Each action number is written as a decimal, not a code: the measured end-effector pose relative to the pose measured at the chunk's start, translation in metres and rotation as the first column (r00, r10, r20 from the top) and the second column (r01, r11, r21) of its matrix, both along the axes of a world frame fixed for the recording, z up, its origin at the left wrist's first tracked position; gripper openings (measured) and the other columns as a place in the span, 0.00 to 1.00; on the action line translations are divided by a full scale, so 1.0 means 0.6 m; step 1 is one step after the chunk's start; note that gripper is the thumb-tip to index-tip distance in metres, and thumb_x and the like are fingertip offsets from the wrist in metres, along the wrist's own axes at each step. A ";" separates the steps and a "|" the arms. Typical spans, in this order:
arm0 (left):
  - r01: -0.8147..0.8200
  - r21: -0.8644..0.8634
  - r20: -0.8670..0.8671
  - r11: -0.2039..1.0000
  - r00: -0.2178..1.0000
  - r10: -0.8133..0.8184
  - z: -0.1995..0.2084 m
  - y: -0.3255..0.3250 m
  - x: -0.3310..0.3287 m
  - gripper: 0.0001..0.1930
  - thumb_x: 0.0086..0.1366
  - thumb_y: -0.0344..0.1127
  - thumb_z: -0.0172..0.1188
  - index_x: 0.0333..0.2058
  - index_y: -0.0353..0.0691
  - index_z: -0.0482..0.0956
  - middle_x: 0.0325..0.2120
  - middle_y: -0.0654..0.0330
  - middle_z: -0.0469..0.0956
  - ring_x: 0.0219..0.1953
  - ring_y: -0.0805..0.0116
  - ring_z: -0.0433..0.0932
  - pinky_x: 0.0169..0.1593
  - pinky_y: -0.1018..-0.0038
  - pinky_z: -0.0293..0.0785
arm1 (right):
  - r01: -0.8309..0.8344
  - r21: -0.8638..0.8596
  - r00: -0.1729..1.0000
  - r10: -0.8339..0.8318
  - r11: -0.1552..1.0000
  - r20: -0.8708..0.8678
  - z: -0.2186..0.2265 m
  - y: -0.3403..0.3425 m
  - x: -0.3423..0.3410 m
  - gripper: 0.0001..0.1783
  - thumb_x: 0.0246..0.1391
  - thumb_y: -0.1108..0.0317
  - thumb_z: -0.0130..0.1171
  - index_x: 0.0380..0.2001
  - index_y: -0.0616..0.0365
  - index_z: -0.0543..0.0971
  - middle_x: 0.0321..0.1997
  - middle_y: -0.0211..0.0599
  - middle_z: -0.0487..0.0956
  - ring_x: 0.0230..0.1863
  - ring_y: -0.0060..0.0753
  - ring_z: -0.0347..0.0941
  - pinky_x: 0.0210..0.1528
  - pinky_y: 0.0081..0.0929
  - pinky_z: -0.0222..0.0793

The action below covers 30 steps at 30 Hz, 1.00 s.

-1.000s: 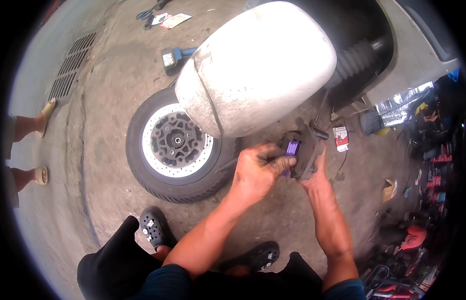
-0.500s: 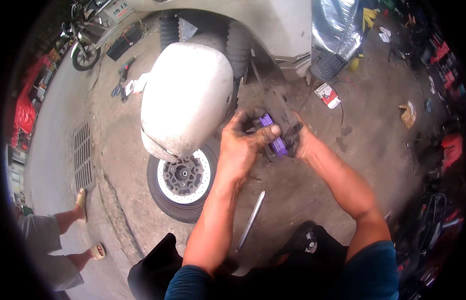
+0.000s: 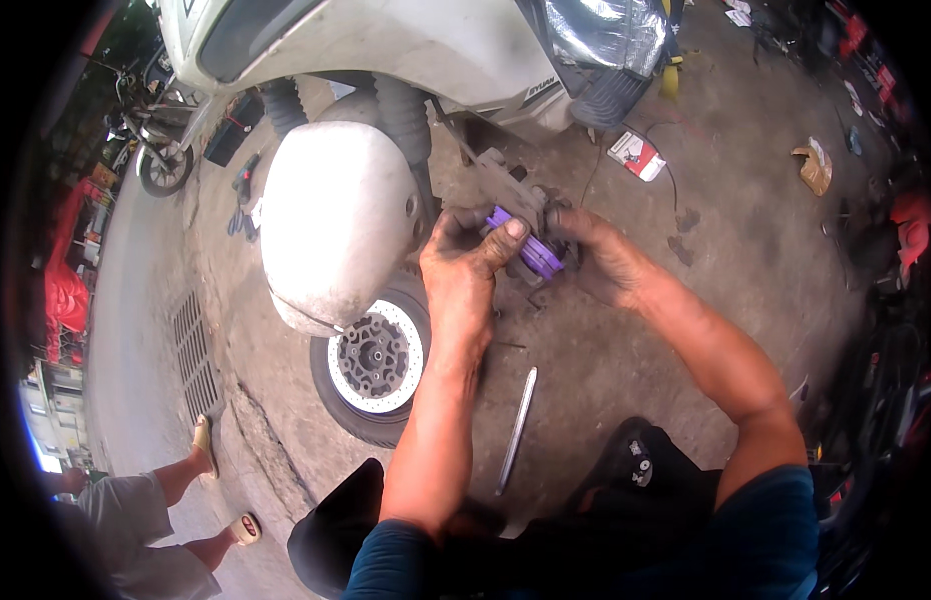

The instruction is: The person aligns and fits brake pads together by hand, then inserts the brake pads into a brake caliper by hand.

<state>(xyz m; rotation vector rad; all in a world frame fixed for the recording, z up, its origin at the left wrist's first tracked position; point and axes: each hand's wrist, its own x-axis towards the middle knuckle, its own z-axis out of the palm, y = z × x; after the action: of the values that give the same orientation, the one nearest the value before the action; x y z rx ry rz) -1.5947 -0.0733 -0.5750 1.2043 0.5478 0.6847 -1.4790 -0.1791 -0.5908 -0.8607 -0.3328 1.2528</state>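
The left hand (image 3: 459, 272) pinches the purple brake pads (image 3: 541, 259) at the grey brake caliper (image 3: 509, 187), its right side gripped by the right hand's fingers (image 3: 570, 222); a wheel (image 3: 373, 372) lies left on the floor (image 3: 615, 370).

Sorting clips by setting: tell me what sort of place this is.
Likely a roadside motorbike repair spot: a wheel lies flat by a white fender, a metal bar lies nearby, and the left hand grips a purple part.

left hand (image 3: 465, 265): pinched, thumb (image 3: 511, 233) uppermost | right hand (image 3: 603, 258): curled | right elbow (image 3: 763, 425): bent
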 end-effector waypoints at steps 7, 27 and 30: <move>-0.017 0.130 -0.048 0.991 0.999 0.024 -0.004 -0.005 0.004 0.15 0.53 0.33 0.70 0.35 0.31 0.76 0.29 0.59 0.77 0.33 0.73 0.74 0.39 0.76 0.70 | -0.100 0.020 0.974 0.094 0.995 0.206 -0.005 -0.011 0.013 0.35 0.40 0.55 0.68 0.52 0.53 0.68 0.44 0.30 0.72 0.46 0.27 0.68 0.45 0.34 0.68; -0.016 -0.058 -0.030 0.998 0.999 0.014 -0.014 -0.001 0.018 0.31 0.52 0.37 0.71 0.48 0.24 0.66 0.36 0.47 0.77 0.37 0.64 0.77 0.39 0.73 0.74 | -0.075 0.001 0.978 0.073 0.997 0.193 -0.010 -0.003 0.018 0.44 0.35 0.57 0.68 0.57 0.61 0.64 0.48 0.34 0.72 0.49 0.29 0.68 0.49 0.29 0.65; -0.024 -0.047 -0.015 0.999 1.000 0.024 -0.018 0.000 0.024 0.30 0.52 0.37 0.71 0.47 0.25 0.67 0.34 0.48 0.77 0.35 0.65 0.76 0.38 0.74 0.74 | -0.051 0.011 0.983 0.048 0.999 0.178 -0.019 -0.004 0.024 0.45 0.36 0.55 0.70 0.57 0.61 0.64 0.48 0.35 0.72 0.50 0.30 0.69 0.51 0.30 0.66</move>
<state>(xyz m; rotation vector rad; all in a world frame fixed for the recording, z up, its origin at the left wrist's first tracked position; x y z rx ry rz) -1.5803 -0.0735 -0.5858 1.1614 0.5885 0.6803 -1.4649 -0.1817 -0.6022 -0.9582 -0.5086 1.2208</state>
